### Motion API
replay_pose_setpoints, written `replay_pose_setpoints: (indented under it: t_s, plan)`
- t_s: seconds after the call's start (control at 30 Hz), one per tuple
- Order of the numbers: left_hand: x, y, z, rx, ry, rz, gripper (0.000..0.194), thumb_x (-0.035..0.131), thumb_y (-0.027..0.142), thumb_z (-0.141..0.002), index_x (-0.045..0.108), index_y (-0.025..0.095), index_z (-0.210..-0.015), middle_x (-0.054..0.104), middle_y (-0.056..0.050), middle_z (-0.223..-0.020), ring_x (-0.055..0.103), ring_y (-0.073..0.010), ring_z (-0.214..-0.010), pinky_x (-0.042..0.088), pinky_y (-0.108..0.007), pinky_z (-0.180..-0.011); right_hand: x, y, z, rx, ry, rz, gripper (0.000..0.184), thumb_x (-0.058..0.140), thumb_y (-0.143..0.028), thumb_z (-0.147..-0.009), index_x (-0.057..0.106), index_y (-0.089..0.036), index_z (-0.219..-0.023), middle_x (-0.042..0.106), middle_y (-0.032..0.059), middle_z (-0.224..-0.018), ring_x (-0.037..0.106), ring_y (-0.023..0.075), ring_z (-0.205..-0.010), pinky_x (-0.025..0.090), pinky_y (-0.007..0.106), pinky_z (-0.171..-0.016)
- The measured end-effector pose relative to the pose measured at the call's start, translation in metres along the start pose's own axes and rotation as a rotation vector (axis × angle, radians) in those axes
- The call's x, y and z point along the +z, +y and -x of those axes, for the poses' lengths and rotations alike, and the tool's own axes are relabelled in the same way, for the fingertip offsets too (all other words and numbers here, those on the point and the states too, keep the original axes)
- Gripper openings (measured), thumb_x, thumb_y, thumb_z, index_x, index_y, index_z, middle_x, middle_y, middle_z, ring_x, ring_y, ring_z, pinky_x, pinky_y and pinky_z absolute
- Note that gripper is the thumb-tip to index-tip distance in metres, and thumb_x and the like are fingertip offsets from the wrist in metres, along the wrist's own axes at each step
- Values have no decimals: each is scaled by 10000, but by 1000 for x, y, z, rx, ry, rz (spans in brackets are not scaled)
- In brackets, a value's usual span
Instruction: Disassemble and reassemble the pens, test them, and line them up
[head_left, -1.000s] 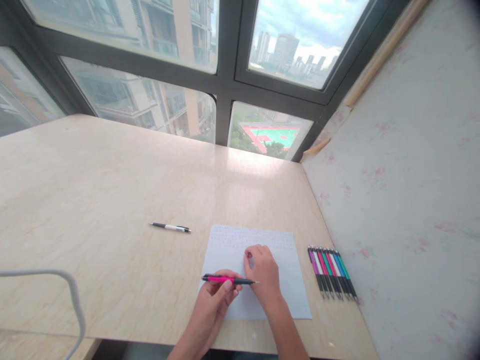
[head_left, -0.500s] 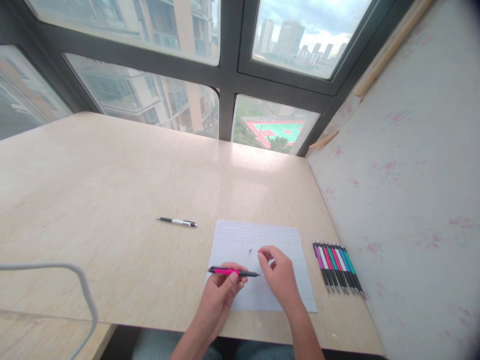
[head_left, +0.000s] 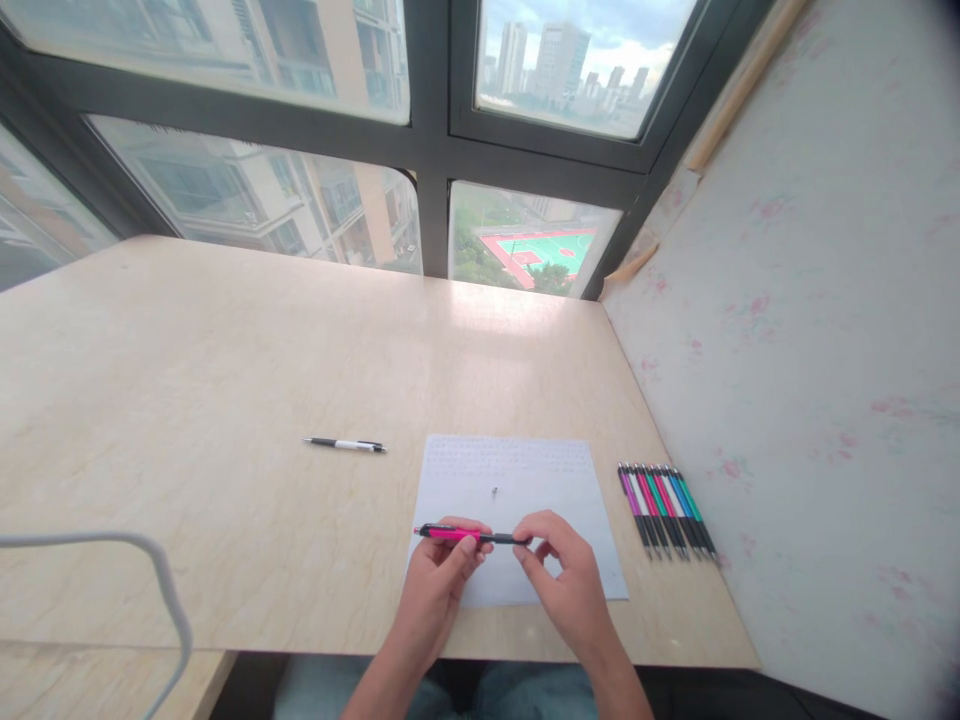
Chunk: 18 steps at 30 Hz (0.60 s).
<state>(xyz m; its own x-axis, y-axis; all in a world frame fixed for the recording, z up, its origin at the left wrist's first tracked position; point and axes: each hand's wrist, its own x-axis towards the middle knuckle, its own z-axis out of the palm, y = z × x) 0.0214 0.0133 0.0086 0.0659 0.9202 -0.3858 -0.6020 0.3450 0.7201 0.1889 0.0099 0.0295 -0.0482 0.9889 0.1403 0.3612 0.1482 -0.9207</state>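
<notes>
A pink and black pen (head_left: 459, 534) lies level across my left hand (head_left: 442, 575), its barrel pinched between thumb and fingers. Its black grip end points right. There my right hand (head_left: 566, 570) closes thumb and forefinger on the end of the pen, so the fingertips hide the point. Beneath both hands is a sheet of paper (head_left: 450, 480) with lines of writing along its top. A tiny dark metallic piece (head_left: 494, 492) sits on the sheet just beyond the hands; it is too small to name surely.
Several coloured pens (head_left: 666, 510) lie side by side along the patterned wall (head_left: 810, 330). Left of the paper is a white and black pen (head_left: 345, 445). A pale cable (head_left: 166, 580) curves over the near left of the table (head_left: 225, 380). Windows border the far edge.
My right hand, apart from the pen's point before, has come down and closed on that end. The left hand still holds the pen. The whole view has shifted slightly.
</notes>
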Motion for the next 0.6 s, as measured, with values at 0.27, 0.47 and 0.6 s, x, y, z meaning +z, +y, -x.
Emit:
replay_pose_setpoints:
  t_s: [0.27,0.47,0.6]
  plan:
    - [-3,0,-1,-24,16,84,206,815,229,-726,702,145,-876,702,-59,-927,656,-118,-764,523,-206,-736,-21,-3,5,31,31,73,125,578,-283,-896,675,-205,-915,684,54,-842,637,183,-757,531,281,-651]
    - [-1,2,1,-38,38,137,228,834,223,-702,698,152,-871,708,-49,-924,659,-111,-771,518,-198,-746,-37,20,8,159,120,84,228,600,-374,-886,691,-178,-961,717,114,-952,678,232,-833,578,326,-682]
    - [0,3,2,-23,31,139,223,836,227,-699,700,153,-860,701,-42,-909,648,-106,-754,513,-201,-742,-16,30,-4,140,155,249,233,549,-364,-904,688,-178,-933,716,107,-904,670,234,-819,551,324,-638]
